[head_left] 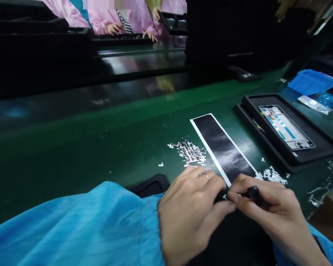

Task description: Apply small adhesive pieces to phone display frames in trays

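My left hand [192, 210] is closed in a pinch, its fingertips almost meeting those of my right hand. What it grips is hidden, though a tiny white piece [224, 197] shows at the fingertips. My right hand [266, 207] is wrapped around a slim black tool [254, 193] whose dark, rounded end sticks up between thumb and fingers; its tip is out of sight. Just beyond both hands lies a long black textured strip sheet with white borders [222, 144]. A pile of small white-and-dark pieces [190, 151] sits left of the sheet, and small white scraps [274, 175] gather at its right.
Stacked black trays [322, 146] on the right hold a phone frame [287, 127]. Behind them are a blue bin [310, 82] and another tray [245, 75]. A black tray edge [152, 184] shows beside my left sleeve. Across the green bench [122, 144], people in pink sleeves handle trays.
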`<state>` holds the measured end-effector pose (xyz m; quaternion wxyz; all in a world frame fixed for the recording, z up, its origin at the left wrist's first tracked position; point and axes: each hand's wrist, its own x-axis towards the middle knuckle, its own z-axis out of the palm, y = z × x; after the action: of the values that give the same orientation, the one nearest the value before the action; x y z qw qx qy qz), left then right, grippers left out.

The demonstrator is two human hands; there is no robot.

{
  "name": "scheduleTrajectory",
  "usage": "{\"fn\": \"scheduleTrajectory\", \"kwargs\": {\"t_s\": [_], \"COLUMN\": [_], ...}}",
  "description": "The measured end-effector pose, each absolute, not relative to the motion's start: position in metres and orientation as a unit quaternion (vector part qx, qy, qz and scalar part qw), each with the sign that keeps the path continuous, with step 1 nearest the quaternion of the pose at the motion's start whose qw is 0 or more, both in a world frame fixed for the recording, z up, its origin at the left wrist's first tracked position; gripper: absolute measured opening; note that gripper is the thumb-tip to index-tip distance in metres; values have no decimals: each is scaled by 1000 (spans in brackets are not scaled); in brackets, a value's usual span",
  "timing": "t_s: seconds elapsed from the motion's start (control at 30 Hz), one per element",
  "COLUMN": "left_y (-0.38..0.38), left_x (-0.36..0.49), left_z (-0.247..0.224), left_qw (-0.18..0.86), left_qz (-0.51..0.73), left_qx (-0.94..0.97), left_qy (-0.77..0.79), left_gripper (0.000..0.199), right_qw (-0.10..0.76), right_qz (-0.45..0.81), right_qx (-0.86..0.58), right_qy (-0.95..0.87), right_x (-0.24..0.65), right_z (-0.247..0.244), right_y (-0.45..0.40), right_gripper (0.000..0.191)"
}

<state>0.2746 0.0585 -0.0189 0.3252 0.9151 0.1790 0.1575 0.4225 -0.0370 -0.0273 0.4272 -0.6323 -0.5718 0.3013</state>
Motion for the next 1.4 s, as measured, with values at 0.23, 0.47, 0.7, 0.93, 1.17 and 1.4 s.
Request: {"fn": "scheduleTrajectory", "kwargs": {"t_s": [0.23,0.47,0.7,0.93,1.17,1.4], "left_y": [55,57,45,44,46,44], "left_x": [297,303,306,304,306,307], "left_z": [-28,-46,-63,-63,-66,-65], "left_qw": [382,375,95,45,15,3], "left_qz": [132,71,261,232,217,216], "left_qx": [898,905,961,972,975,975], "left_qy": [172,188,3,-8,-46,-44], "left_gripper": [20,28,46,43,40,39], "right_qw": [425,444,426,523,496,498], "right_qz": [222,84,75,113,72,65], "right_qx": [-666,-712,-728,-748,-789,-786], "right_qy": [-571,-537,-532,-393,-356,-362], "right_x": [442,451,450,440,439,439], "right_z": [-28,-36,-52,-62,-70,-72], "right_y": [-55,-76,-79,-71,-74,-74], "right_gripper": [17,12,4,3,3,2]}}
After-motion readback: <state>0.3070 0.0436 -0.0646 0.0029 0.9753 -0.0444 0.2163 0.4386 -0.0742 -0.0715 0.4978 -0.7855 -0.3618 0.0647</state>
